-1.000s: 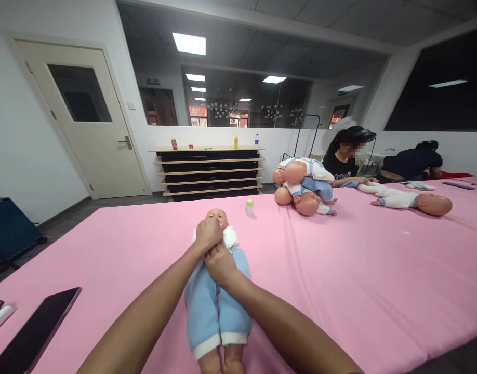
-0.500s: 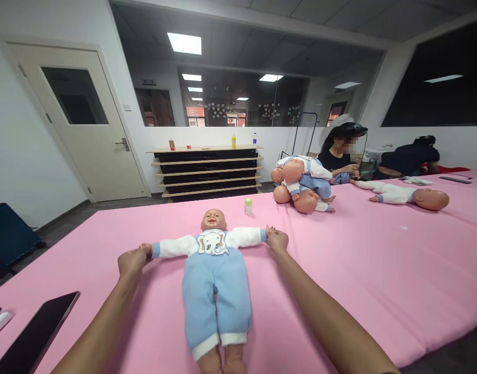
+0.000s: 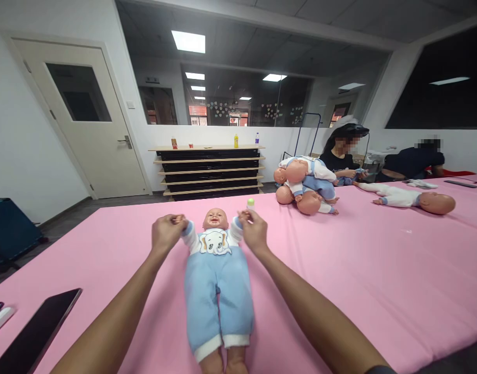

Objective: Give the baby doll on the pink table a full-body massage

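A baby doll (image 3: 219, 280) lies on its back on the pink table cover (image 3: 332, 270), head away from me. It wears light blue trousers and a white top with an elephant face on the chest. My left hand (image 3: 167, 232) is closed on the doll's hand at the left. At the right, my right hand (image 3: 254, 228) grips the doll's other hand. Both doll arms are bent upward beside its head. Just behind my right hand stands a small bottle with a green cap (image 3: 251, 202), its lower part hidden.
Several dolls lie in a pile (image 3: 306, 184) at the table's far side. Another doll (image 3: 410, 200) lies to the right. A dark phone (image 3: 39, 327) rests at the left front. Two people sit beyond the table; one person (image 3: 342, 153) handles some cloth. A shelf (image 3: 211, 171) stands by the wall.
Both my hands have moved inward and up, bringing the doll's arms from stretched out sideways to raised near its head. The doll's body stays in place.
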### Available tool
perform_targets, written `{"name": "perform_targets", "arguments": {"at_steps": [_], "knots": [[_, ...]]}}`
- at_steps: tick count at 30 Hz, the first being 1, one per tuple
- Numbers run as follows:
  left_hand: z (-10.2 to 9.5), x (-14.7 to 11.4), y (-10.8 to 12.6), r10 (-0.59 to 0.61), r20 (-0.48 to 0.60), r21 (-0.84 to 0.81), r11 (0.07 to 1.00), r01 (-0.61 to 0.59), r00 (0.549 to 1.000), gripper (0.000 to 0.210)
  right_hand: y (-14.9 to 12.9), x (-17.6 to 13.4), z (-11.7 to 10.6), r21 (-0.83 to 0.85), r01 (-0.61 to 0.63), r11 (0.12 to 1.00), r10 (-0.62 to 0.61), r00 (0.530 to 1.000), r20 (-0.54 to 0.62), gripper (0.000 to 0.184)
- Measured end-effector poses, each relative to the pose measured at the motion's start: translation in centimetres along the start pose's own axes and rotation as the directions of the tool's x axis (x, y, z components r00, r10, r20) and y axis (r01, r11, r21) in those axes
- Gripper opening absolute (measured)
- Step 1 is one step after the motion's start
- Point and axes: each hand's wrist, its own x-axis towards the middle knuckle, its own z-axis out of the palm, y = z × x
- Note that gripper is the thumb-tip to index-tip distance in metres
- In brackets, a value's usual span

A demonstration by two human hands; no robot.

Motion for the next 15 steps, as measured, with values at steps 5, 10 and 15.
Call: {"name": "perform_targets", "arguments": {"at_steps": [5, 10, 15], "knots": [[5.4, -2.4, 6.9, 0.104, 0.269, 0.230, 0.958, -0.169, 0.958, 0.032, -1.5, -7.5, 6.4, -0.228, 0.642, 0.732, -0.452, 0.708, 0.542, 0.025], [5.9, -3.0, 7.0, 0.099, 0.302, 0.224, 0.959, -0.171, 0.948, 0.030, -1.3, -9.3, 6.9, -0.290, 0.693, 0.660, -0.457, 0.676, 0.578, 0.027], [-0.1, 0.1, 1.9, 0.016, 0.176, 0.160, 0.986, -0.045, 0.984, 0.037, -2.5, -3.8, 1.8, -0.198, 0.339, 0.920, -0.281, 0.921, 0.271, 0.026]]}}
